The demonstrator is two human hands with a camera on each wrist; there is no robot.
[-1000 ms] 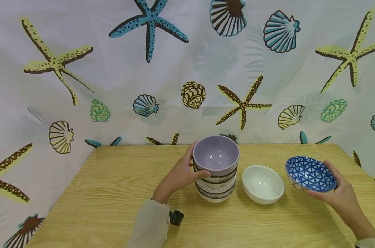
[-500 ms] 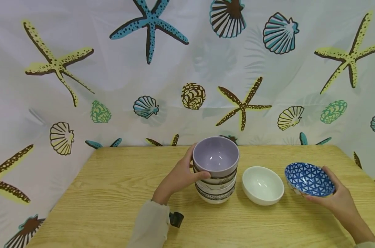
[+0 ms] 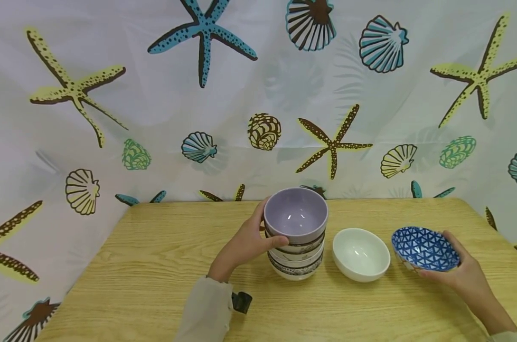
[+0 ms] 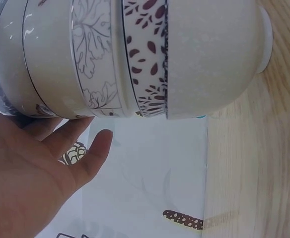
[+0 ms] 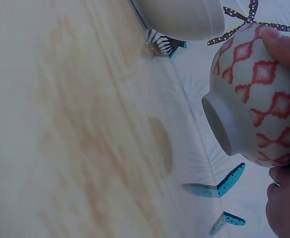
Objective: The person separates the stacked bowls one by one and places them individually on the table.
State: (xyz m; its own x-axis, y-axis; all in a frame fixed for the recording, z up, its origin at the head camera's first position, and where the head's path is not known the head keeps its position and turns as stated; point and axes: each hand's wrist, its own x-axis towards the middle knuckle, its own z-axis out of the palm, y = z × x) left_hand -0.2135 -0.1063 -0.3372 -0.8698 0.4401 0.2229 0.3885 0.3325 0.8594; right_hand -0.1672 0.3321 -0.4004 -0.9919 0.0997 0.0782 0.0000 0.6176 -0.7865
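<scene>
Along near bench (image 3: 309, 316), I see pale sleeve (image 3: 207, 311) at left. Left hand (image 3: 246, 242) grips stack of bowls (image 3: 296, 259) near middle, thumb on side of lavender top bowl (image 3: 296, 213). Well apart at right, right hand (image 3: 465, 280) pinches tilted blue-patterned bowl (image 3: 425, 248), held just above bench. White bowl (image 3: 361, 254) sits between, just beside stack. Far side: cloth (image 3: 155, 114) printed with starfish, shells.

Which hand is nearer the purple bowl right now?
Left. The left hand grips the side of the purple bowl, atop the stack; the right hand is well to its right, beyond the white bowl, holding the blue bowl.
</scene>
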